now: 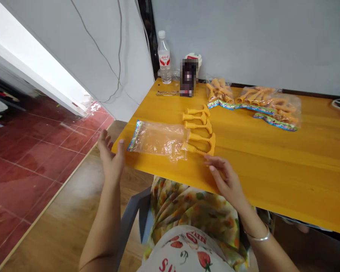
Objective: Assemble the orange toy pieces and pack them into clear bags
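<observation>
On an orange-yellow wooden table [272,170], five yellow plastic forked pieces [198,125] lie side by side, long axes running across the tabletop, just beside a clear zip bag [157,139]. The right hand [225,179] is nearer, fingers loosely curled just beside the closest piece, holding nothing. The left hand [111,158] spreads open, empty, at the table's edge.

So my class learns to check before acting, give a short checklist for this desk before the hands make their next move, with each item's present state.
1. Clear plastic bag lying flat, nothing visible inside: ok.
2. Forked orange plastic pieces, five in a row beside the bag: ok.
3. Left hand free, holding nothing: ok.
4. Right hand clear of the nearest piece: cannot tell.
5. The bag's opening ready to use: cannot tell.
</observation>
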The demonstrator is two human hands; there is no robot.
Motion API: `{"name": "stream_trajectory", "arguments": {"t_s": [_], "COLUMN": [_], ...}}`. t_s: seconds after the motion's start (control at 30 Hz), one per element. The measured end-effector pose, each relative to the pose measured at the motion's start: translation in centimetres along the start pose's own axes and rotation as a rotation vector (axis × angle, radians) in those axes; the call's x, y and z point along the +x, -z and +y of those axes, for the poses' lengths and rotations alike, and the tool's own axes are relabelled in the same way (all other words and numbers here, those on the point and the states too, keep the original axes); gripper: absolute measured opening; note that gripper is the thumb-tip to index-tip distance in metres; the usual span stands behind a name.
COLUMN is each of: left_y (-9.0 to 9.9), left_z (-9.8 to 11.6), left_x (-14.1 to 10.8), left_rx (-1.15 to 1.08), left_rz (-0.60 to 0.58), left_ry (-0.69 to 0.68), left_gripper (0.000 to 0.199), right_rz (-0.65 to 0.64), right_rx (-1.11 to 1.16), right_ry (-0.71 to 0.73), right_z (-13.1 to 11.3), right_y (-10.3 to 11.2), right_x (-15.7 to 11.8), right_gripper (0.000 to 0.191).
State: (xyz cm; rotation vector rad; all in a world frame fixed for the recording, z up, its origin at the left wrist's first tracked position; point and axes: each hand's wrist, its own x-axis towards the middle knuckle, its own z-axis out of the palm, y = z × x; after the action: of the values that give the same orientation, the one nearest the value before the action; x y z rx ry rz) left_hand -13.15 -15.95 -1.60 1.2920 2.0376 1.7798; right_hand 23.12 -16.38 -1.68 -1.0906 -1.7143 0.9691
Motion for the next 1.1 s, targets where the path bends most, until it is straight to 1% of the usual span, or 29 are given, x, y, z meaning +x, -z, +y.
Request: {"name": "stream_trajectory", "arguments": {"t_s": [0.07, 0.1, 0.17, 0.2, 0.23, 0.3, 0.37, 0.4, 0.47, 0.53, 0.63, 0.77, 0.83, 0.97, 1.03, 1.1], "left_y": [-0.4, -1.0, -2.5, -3.5, -4.5, -6.8, -8.8, -9.7, -10.9, -11.6, -11.7, -11.3, -11.1, -10.9, -10.7, -10.2], "left_z": [2.6, 4.1, 6.8, 7.9, 8.6, 9.2, 9.0, 8.7, 8.1, 7.7, 7.2, 6.3, 5.8, 5.1, 5.0, 5.1], "left_x": [-1.1, -1.7, -2.9, -3.4, -3.8, -4.4, -4.8, -5.0, -5.3, -5.7, -6.1, -6.6, -6.8, -7.0, -6.7, -6.3], "left_rx": [0.011, -0.005, -0.019, -0.003, 0.019, 0.099, 0.207, 0.264, 0.366, 0.437, 0.495, 0.541, 0.560, 0.582, 0.572, 0.540], "left_rz": [-0.080, -0.136, -0.269, -0.327, -0.381, -0.490, -0.573, -0.595, -0.608, -0.602, -0.610, -0.622, -0.616, -0.597, -0.590, -0.595], "left_ry": [-0.128, -0.185, -0.287, -0.332, -0.384, -0.434, -0.438, -0.430, -0.406, -0.371, -0.322, -0.310, -0.327, -0.341, -0.340, -0.326], "left_gripper": [0.060, 0.060, 0.062, 0.064, 0.067, 0.078, 0.090, 0.095, 0.101, 0.101, 0.097, 0.090, 0.079, 0.045, 0.040, 0.039], "right_rz": [0.043, 0.041, -0.002, -0.035, -0.071, -0.136, -0.188, -0.208, -0.238, -0.254, -0.282, -0.315, -0.314, -0.290, -0.262, -0.212], "right_rx": [-0.285, -0.401, -0.573, -0.633, -0.683, -0.764, -0.825, -0.843, -0.858, -0.868, -0.887, -0.855, -0.809, -0.675, -0.590, -0.488], "right_ry": [0.128, 0.183, 0.267, 0.296, 0.316, 0.333, 0.327, 0.322, 0.315, 0.309, 0.306, 0.314, 0.305, 0.247, 0.202, 0.168], "right_z": [0.5, 0.6, 0.7, 0.8, 0.8, 1.0, 1.2, 1.3, 1.5, 1.4, 1.1, 0.7, 0.6, 0.5, 0.5, 0.5], "right_y": [1.5, 2.0, 2.6, 2.7, 2.7, 2.5, 2.3, 2.3, 2.4, 2.7, 3.1, 3.4, 3.5, 3.6, 3.7, 3.7], "right_x": [0.6, 1.1, 1.9, 2.3, 2.6, 2.8, 2.6, 2.4, 2.0, 1.5, 1.1, 0.7, 0.7, 0.6, 0.6, 0.5], "right_gripper": [0.023, 0.024, 0.027, 0.029, 0.032, 0.036, 0.038, 0.039, 0.040, 0.042, 0.039, 0.025, 0.022, 0.023, 0.024, 0.023]}}
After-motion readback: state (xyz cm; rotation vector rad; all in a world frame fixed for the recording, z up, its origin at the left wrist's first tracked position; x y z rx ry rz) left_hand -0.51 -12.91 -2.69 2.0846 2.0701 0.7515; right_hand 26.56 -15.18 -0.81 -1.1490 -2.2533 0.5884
